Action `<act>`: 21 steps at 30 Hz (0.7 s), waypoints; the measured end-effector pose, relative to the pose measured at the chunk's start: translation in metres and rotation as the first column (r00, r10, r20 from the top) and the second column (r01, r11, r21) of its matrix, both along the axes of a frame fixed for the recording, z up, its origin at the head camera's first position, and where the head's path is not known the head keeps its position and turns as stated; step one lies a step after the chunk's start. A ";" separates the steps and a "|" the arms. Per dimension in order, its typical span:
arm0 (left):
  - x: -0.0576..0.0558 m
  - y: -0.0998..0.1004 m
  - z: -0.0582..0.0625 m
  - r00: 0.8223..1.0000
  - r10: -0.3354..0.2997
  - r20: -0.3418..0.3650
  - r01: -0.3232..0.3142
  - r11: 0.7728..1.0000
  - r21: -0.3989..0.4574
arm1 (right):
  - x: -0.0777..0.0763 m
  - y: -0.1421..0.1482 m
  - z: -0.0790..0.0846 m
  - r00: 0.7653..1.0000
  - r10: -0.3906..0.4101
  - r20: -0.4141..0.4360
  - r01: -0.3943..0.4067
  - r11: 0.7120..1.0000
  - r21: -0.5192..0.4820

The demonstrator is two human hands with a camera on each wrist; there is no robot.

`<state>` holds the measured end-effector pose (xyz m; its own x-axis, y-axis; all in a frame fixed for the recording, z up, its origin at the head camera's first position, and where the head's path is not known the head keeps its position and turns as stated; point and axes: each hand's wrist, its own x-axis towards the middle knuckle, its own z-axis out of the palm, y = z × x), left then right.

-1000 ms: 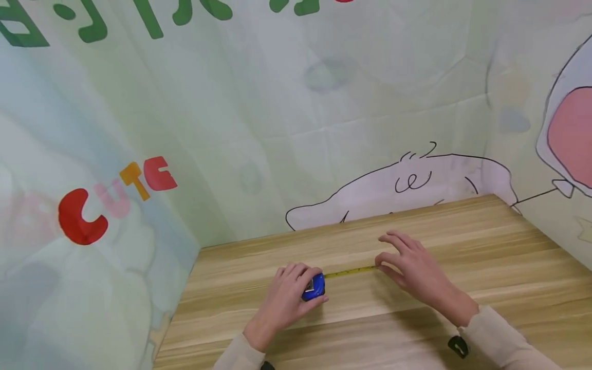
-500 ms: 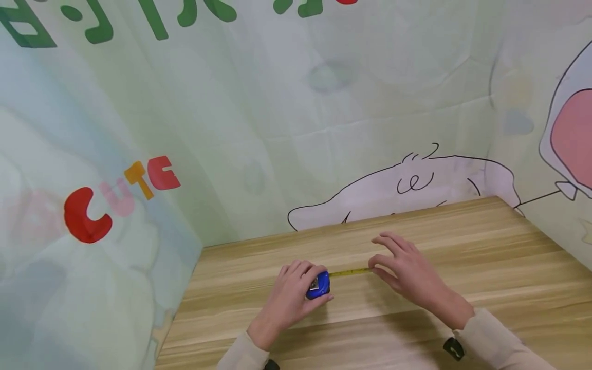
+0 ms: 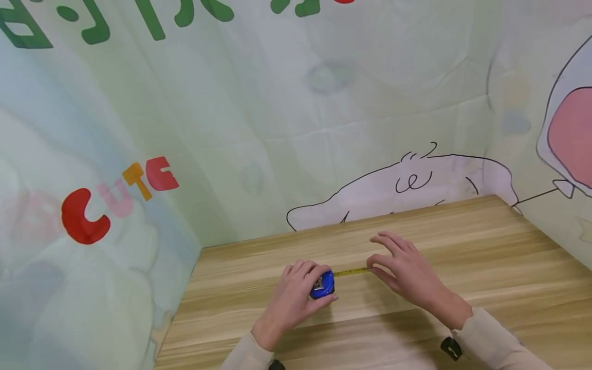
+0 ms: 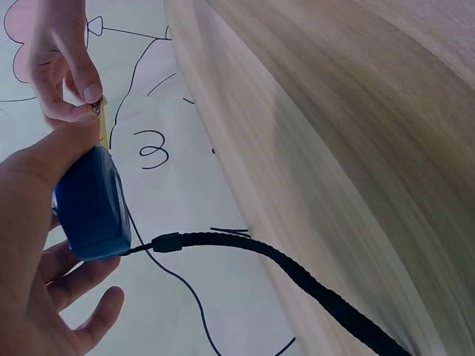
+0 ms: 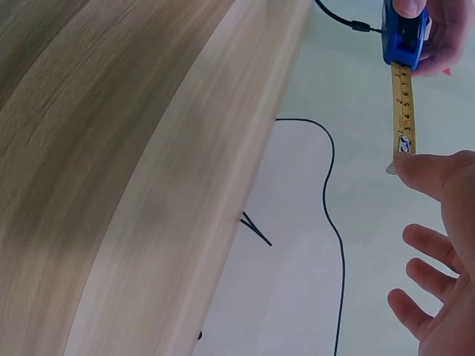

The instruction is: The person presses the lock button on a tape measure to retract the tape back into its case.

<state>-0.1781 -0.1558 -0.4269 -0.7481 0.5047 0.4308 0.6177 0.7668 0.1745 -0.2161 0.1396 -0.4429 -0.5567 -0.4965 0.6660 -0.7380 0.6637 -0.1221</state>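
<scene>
My left hand grips a blue tape measure above the wooden table, fingers over its top and thumb along its near side. A short yellow tape blade runs out of the case to the right. At the blade's end, my right hand pinches the tip between thumb and index finger, its other fingers spread. The right wrist view shows the printed scale on the blade and the metal end hook by the thumb. From the case hangs a black wrist strap, seen in the left wrist view.
The wood-grain table stretches under both hands. Behind it and at the sides hang printed fabric walls with cartoon drawings and coloured letters. Dark wrist-worn devices, such as the right one, sit at the sleeves.
The visible blade between my hands has grown shorter. My left hand with the tape measure has moved right, and my right hand has come left, still pinching the blade's end.
</scene>
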 end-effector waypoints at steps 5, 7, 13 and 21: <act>-0.001 0.003 0.001 1.000 -0.009 -0.010 0.009 1.000 0.007 | 0.000 -0.004 0.002 0.999 -0.015 0.028 0.015 1.000 0.010; -0.002 0.005 0.002 1.000 -0.015 -0.017 0.016 1.000 0.007 | 0.000 -0.006 0.002 0.999 -0.020 0.039 0.020 1.000 0.012; -0.002 0.008 0.003 1.000 -0.019 -0.009 0.019 1.000 -0.003 | 0.001 -0.014 0.001 1.000 -0.003 0.020 0.003 1.000 -0.005; -0.002 0.014 0.001 0.999 -0.033 -0.017 0.032 0.999 -0.030 | 0.002 -0.022 -0.003 1.000 0.023 0.004 -0.022 0.999 -0.045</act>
